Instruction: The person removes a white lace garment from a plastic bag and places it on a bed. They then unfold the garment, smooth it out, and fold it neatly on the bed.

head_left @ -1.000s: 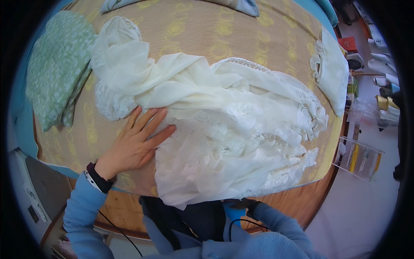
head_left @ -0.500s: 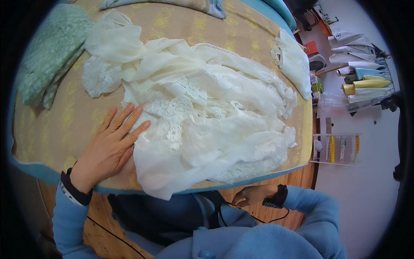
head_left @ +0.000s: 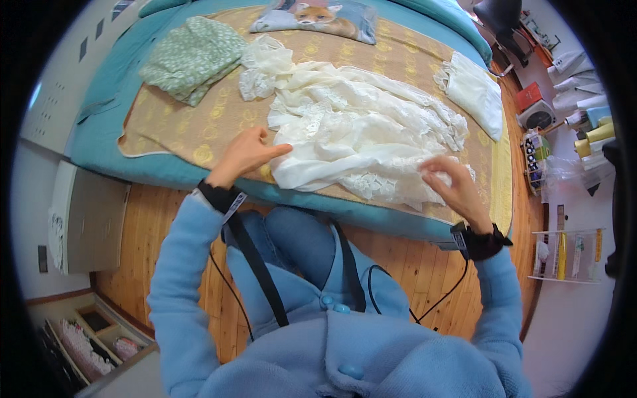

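Head view: left hand point(head_left: 244, 155) spread, right hand point(head_left: 458, 188) half-open by white garment point(head_left: 352, 136); likely arranging step, next calls for edge pinch.

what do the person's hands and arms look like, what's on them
The left hand and right hand are ungloved. Both sleeves are long, soft-looking and light blue. Black bands circle the wrists, each with a small module bearing markings. A thin black cable hangs by the right wrist.
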`<action>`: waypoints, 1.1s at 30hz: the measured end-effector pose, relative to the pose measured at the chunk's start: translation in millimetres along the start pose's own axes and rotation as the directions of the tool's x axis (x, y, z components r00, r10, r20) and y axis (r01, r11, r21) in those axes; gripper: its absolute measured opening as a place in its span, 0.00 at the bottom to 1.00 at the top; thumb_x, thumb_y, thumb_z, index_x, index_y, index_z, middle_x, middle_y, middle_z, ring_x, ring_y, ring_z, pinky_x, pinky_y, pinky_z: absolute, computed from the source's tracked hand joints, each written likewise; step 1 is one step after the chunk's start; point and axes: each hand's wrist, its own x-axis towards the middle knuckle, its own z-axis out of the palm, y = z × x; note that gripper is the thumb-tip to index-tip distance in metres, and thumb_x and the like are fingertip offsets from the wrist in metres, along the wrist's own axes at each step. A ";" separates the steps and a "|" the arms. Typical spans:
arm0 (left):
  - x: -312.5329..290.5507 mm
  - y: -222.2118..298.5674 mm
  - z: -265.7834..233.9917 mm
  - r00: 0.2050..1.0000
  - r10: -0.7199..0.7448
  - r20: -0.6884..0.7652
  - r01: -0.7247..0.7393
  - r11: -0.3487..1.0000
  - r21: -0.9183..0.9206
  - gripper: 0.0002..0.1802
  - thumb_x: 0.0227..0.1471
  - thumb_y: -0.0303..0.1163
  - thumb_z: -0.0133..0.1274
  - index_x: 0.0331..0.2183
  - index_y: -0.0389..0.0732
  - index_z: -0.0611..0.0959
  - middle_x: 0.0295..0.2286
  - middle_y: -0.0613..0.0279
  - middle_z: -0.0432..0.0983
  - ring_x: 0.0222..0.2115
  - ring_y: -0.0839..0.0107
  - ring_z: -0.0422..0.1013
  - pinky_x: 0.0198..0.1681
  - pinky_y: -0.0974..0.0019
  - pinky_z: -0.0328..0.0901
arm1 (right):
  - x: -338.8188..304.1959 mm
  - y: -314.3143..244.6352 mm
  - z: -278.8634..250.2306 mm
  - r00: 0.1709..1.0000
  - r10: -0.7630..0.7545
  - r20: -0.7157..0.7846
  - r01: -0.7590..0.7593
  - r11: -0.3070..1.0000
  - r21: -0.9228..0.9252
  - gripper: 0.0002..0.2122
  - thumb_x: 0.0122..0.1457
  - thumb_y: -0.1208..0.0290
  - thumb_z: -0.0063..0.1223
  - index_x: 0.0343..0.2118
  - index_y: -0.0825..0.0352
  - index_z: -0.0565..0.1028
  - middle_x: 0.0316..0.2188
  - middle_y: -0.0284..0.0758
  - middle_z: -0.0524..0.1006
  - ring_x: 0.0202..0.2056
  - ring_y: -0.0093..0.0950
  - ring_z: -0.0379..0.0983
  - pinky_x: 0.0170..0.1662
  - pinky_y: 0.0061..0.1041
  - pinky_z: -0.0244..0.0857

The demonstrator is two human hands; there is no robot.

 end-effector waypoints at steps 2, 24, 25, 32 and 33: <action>1.3 8.4 9.9 0.987 0.047 0.152 -0.022 0.987 -0.159 0.28 0.46 0.47 0.56 0.40 0.32 0.78 0.31 0.50 0.77 0.32 0.63 0.73 0.35 0.63 0.66 | 8.5 17.6 5.6 0.961 -0.236 -0.142 0.186 0.936 -0.298 0.18 0.49 0.71 0.61 0.44 0.67 0.73 0.44 0.40 0.73 0.46 0.35 0.68 0.49 0.29 0.62; 26.9 20.9 -281.7 0.443 -0.228 -0.867 -0.866 0.144 -0.479 0.18 0.61 0.30 0.34 0.46 0.26 0.68 0.46 0.44 0.68 0.50 0.53 0.65 0.60 0.51 0.55 | 79.1 65.3 30.6 0.919 -0.051 -0.392 -0.029 0.980 -0.195 0.23 0.48 0.69 0.61 0.49 0.66 0.70 0.51 0.45 0.68 0.52 0.40 0.64 0.53 0.32 0.59; 37.6 9.9 -289.8 0.407 -0.215 -0.888 -0.890 0.126 -0.438 0.18 0.61 0.30 0.34 0.45 0.27 0.69 0.45 0.45 0.69 0.49 0.54 0.65 0.59 0.52 0.56 | 84.2 73.8 35.6 0.903 -0.138 -0.407 0.026 0.963 -0.268 0.25 0.47 0.69 0.61 0.50 0.66 0.69 0.51 0.46 0.67 0.54 0.41 0.62 0.54 0.35 0.56; 108.3 -16.0 -168.2 0.691 0.189 -0.698 -0.246 0.969 0.019 0.26 0.50 0.44 0.54 0.41 0.33 0.69 0.43 0.43 0.64 0.46 0.51 0.61 0.46 0.54 0.56 | 124.7 105.2 50.2 0.908 -0.253 -0.334 0.016 0.817 -0.576 0.10 0.47 0.73 0.59 0.35 0.63 0.75 0.40 0.37 0.74 0.50 0.38 0.66 0.59 0.43 0.48; 116.3 -8.2 -126.1 0.846 0.123 -0.518 -0.161 0.986 -0.029 0.40 0.45 0.50 0.58 0.49 0.31 0.62 0.50 0.38 0.56 0.52 0.47 0.54 0.54 0.53 0.51 | 126.5 100.9 48.5 0.881 -0.337 -0.331 0.137 0.853 -0.503 0.08 0.47 0.75 0.58 0.33 0.64 0.75 0.36 0.37 0.75 0.46 0.38 0.68 0.56 0.41 0.52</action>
